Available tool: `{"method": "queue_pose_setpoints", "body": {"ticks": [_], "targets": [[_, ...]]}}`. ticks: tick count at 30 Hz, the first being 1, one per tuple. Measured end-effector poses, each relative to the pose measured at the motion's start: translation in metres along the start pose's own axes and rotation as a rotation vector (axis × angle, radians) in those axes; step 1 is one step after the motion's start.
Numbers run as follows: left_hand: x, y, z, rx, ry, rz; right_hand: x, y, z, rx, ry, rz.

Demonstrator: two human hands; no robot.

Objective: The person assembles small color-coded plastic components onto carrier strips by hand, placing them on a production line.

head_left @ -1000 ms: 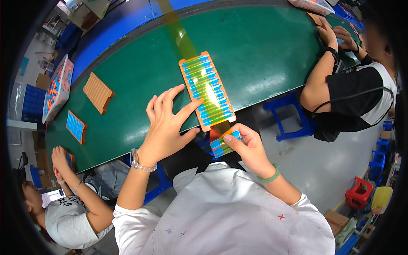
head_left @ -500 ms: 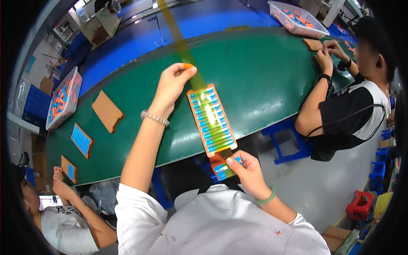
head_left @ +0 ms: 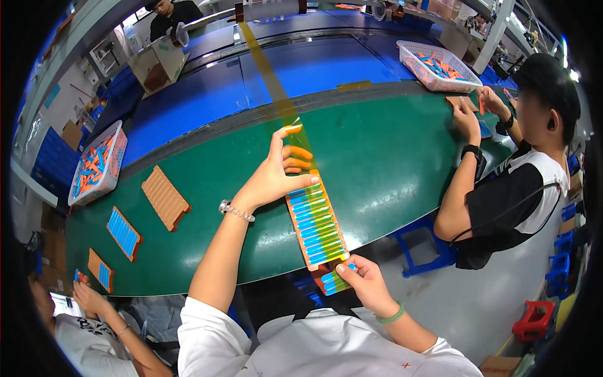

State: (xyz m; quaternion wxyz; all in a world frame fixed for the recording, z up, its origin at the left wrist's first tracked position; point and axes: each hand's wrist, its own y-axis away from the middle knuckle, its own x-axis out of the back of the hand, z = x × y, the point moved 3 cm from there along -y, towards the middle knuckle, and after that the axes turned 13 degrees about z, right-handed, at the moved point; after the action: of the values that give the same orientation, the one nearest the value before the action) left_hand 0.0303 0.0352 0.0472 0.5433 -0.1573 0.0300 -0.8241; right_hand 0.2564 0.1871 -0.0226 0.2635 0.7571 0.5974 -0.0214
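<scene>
A long orange ribbed tray lies before me on the green table, with a row of blue stick-like pieces across its grooves. Translucent yellow tape runs down from a roll at the back and covers the middle of the row. My left hand is at the tray's far end, thumb on the top pieces, index finger stretched up and the others bent behind the tape. Beyond the near end, my right hand pinches a short taped strip of blue pieces, thumb on top.
On the left lie an orange ribbed tray and two trays with blue pieces. White baskets of orange and blue pieces stand on both sides. Co-workers sit left and right; the right one's hands hold an orange tray.
My left hand has let go of its pinch on the tape and come down to the tray's far end, fingers spreading. The tape now lies lower. My right hand keeps its hold. The view has tilted up.
</scene>
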Motion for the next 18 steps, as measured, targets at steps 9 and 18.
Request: {"method": "queue_pose_setpoints", "body": {"ticks": [9, 18], "targets": [[-0.002, -0.001, -0.014, -0.003, 0.025, 0.119, -0.018, 0.015, -0.011, 0.274, -0.048, 0.185], [0.004, 0.002, -0.009, 0.037, -0.125, 0.177, -0.008, -0.006, -0.018, 0.415, 0.302, 0.093]]}}
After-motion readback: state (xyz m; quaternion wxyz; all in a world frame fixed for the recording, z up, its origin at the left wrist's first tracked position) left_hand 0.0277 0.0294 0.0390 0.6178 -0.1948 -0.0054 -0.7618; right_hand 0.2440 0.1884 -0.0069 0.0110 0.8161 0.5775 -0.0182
